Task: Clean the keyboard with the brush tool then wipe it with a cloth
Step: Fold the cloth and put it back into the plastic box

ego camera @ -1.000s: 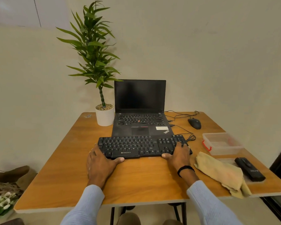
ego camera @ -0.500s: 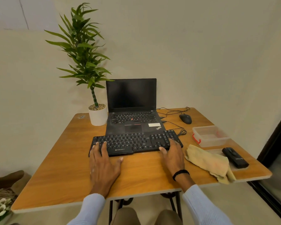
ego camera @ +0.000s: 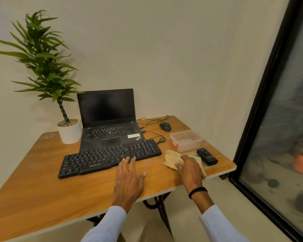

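The black keyboard (ego camera: 101, 158) lies slanted on the wooden table (ego camera: 42, 182) in front of a laptop. My left hand (ego camera: 128, 179) rests flat on the table, fingers spread, its fingertips touching the keyboard's front edge. A crumpled yellow cloth (ego camera: 172, 158) lies right of the keyboard. My right hand (ego camera: 190, 170) lies palm down on that cloth, covering most of it, with no visible grip. A black brush tool (ego camera: 207, 156) lies just beyond my right fingertips, apart from them.
An open black laptop (ego camera: 108, 119) stands behind the keyboard, with a potted plant (ego camera: 69, 131) to its left. A mouse (ego camera: 165, 126) with cables and a clear plastic box (ego camera: 185, 139) sit at the back right. A dark-framed glass door (ego camera: 262, 119) runs close along the table's right edge.
My view has swung right. Both hands have left the keyboard's ends: the right one moved right onto the cloth, the left one shifted right along the keyboard's front edge.
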